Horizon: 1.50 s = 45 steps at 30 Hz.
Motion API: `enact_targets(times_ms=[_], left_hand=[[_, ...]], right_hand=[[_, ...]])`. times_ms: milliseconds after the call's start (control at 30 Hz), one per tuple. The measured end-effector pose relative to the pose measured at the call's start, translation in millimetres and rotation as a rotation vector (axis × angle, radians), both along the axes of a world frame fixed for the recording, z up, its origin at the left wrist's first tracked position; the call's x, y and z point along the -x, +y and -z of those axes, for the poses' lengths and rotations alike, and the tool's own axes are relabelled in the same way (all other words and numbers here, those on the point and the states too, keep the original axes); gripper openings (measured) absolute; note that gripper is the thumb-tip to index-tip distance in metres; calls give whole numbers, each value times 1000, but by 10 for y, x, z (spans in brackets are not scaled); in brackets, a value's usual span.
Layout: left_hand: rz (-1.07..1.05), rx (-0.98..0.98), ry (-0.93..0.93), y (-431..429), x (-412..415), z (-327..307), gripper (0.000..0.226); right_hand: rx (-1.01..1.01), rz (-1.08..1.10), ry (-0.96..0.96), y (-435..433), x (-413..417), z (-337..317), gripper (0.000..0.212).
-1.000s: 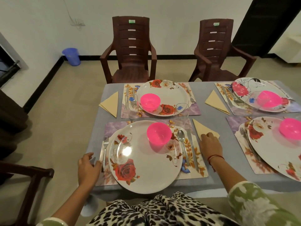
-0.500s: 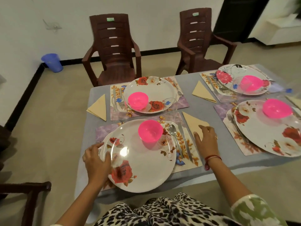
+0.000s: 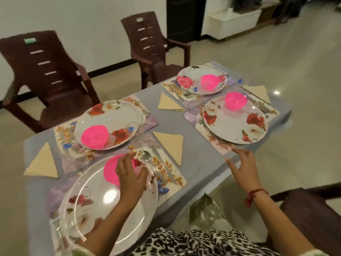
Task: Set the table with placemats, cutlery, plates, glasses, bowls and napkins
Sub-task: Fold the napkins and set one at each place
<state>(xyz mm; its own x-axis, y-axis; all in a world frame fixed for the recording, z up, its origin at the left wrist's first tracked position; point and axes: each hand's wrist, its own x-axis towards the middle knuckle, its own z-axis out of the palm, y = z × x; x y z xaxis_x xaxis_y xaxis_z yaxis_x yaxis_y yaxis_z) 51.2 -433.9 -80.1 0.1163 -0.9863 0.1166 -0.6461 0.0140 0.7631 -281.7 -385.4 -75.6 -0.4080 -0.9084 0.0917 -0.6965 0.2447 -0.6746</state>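
At seven o'clock on the table (image 3: pixel 199 163), the left hand (image 3: pixel 131 176) has left the plate (image 3: pixel 96 200) rim and now lies over the pink bowl (image 3: pixel 110 172); blur hides whether it grips. The right hand (image 3: pixel 243 170), fingers spread wide and holding nothing, has come off the napkin (image 3: pixel 170 145) toward the placemat (image 3: pixel 221 145) at four o'clock. All four settings look laid, so probably only straightening is left.

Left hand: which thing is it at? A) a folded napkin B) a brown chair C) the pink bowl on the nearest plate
C: the left hand arches over the pink bowl on the nearest plate; whether it grips the bowl is unclear.
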Motion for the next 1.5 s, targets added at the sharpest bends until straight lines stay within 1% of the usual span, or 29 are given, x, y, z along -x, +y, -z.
enact_targets(times_ms=[67, 167, 267, 333, 467, 567, 767, 833, 933, 1033, 1100, 1167, 1300, 1367, 1500], left_hand=[[49, 22, -6, -136, 380, 17, 49], [121, 60, -22, -393, 979, 39, 53], [186, 96, -46, -727, 1669, 32, 52], [220, 78, -72, -901, 2132, 54, 51], [196, 9, -49, -1040, 2872, 19, 57], [130, -65, -2, -1089, 3187, 83, 56], [-26, -117, -12, -1270, 3359, 316, 46], [-74, -125, -23, -1356, 3372, 380, 50], [-202, -164, -12, -1476, 3418, 478, 62], [-335, -247, -4, -1531, 3545, 541, 55], [-469, -314, 3, -1527, 3660, 547, 49], [-607, -361, 20, -1531, 3753, 519, 49], [-754, -409, 63, -1542, 3776, 482, 45], [-786, -443, 72, -1513, 3742, 463, 43], [-787, -445, 120, -1440, 3671, 425, 39]], right_hand=[[17, 30, -28, 11, 358, 61, 42], [37, 17, -57, -96, 946, 131, 50], [26, 9, -48, -268, 1579, 152, 38], [-5, 2, -27, -346, 1971, 141, 36], [-50, -24, 7, -641, 2641, 51, 35], [-69, -65, 31, -963, 3004, 45, 35], [-173, -173, 18, -1742, 3504, 187, 39], [-251, -172, 86, -2001, 3686, 294, 39], [-378, -132, 190, -2346, 3925, 464, 31], [-425, -172, 293, -2599, 4025, 541, 24], [-420, -182, 317, -2689, 4042, 559, 23], [-413, -181, 329, -2753, 4067, 586, 21], [-381, -180, 315, -2879, 4147, 606, 15], [-377, -197, 299, -2935, 4213, 604, 16], [-352, -243, 236, -2994, 4299, 559, 14]])
